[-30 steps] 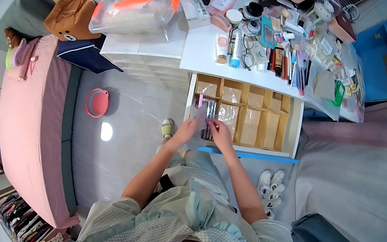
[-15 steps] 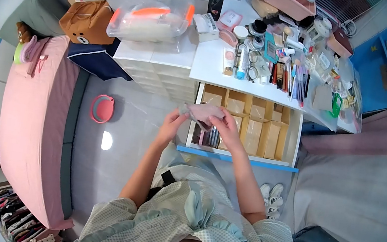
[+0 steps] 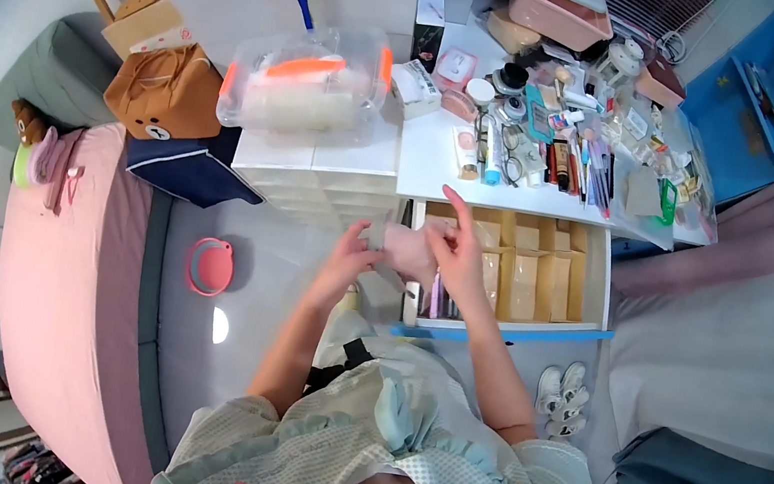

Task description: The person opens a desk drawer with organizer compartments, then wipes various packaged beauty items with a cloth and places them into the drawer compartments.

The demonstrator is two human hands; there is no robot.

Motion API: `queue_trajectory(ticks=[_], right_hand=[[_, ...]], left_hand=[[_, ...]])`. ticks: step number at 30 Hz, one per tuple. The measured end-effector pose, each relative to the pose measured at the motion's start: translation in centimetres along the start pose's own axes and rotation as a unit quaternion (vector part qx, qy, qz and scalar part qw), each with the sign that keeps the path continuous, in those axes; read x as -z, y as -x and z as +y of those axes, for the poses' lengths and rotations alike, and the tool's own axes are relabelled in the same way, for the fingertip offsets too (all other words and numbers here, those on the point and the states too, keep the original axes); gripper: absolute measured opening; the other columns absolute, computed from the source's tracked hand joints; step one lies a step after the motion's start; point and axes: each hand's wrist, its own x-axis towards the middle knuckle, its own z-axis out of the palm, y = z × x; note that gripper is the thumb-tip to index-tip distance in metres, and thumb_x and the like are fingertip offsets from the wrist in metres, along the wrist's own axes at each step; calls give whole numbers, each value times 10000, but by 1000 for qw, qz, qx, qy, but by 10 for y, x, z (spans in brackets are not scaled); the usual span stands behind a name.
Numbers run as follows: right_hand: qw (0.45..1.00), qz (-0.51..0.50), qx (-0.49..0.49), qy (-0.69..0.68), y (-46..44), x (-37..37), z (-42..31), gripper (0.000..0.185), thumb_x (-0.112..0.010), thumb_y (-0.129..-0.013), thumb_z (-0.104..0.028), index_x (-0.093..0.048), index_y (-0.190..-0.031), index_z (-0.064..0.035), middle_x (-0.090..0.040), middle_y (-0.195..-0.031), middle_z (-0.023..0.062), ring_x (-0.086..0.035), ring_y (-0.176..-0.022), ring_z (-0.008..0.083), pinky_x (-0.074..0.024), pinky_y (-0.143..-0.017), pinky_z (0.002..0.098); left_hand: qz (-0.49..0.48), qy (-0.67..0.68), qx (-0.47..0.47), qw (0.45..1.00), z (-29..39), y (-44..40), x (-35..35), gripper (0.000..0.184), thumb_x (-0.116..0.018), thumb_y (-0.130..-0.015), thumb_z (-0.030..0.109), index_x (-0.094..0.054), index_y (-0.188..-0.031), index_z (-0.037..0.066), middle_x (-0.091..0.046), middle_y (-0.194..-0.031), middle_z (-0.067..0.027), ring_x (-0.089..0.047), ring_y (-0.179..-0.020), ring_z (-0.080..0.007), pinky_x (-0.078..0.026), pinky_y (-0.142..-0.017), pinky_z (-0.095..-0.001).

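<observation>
Between my two hands is a small pinkish-grey cloth, held in front of the drawer's left part. My right hand pinches its right side between thumb and fingers, with one finger stretched upward. At the cloth's greyish left end, my left hand has its fingers bent around the edge; the exact grip is blurred. Under and behind the cloth, a pulled-out white drawer holds brown cardboard dividers. Several slim items, one of them pink, stand in its front left compartment, partly hidden by my right hand.
The white desk above the drawer carries many cosmetics, pens and boxes. A clear bin with orange latches stands left on a white cabinet. A pink basin lies on the floor; white shoes stand right.
The view has shifted, so the drawer and desk appear farther right and lower. The cloth has turned from lying across to hanging more downward, and a right finger has lifted off it.
</observation>
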Motion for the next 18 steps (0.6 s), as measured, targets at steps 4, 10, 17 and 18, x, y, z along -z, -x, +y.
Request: queue_trajectory(ticks=[4, 10, 17, 18], right_hand=[[999, 37, 9, 29, -16, -18, 19, 215, -514, -855, -59, -583, -1059, -68, -555, -735, -15, -447, -628, 36, -376, -564, 182], [995, 94, 22, 23, -29, -48, 28, 205, -618, -780, -121, -622, -970, -46, -594, -858, 39, -520, -691, 95, -431, -600, 233], [893, 156, 143, 397, -36, -75, 36, 252, -667, -717, -202, -610, -886, -24, -534, -920, 134, -553, -777, 283, -452, -677, 341], [867, 182, 200, 419, -37, -75, 38, 252, -648, -740, -209, -601, -898, -19, -538, -920, 149, -553, -764, 284, -454, -664, 346]], left_hand=[[-56, -111, -42, 991, 2, -32, 37, 565, -460, -736, -48, -337, -1272, 78, -516, -764, -25, -542, -775, -108, -423, -690, -231], [-51, -55, -139, 988, 8, -68, 67, 488, -463, -731, -71, -421, -1196, 71, -514, -689, 6, -496, -664, -79, -392, -618, -218], [-106, -52, -142, 983, 34, -97, 76, 399, -609, -745, -16, -479, -1116, 54, -541, -720, -5, -540, -697, -81, -424, -615, -200], [-99, -66, -149, 982, 32, -102, 76, 392, -621, -749, -2, -482, -1111, 56, -552, -761, -21, -554, -729, -86, -437, -638, -202]])
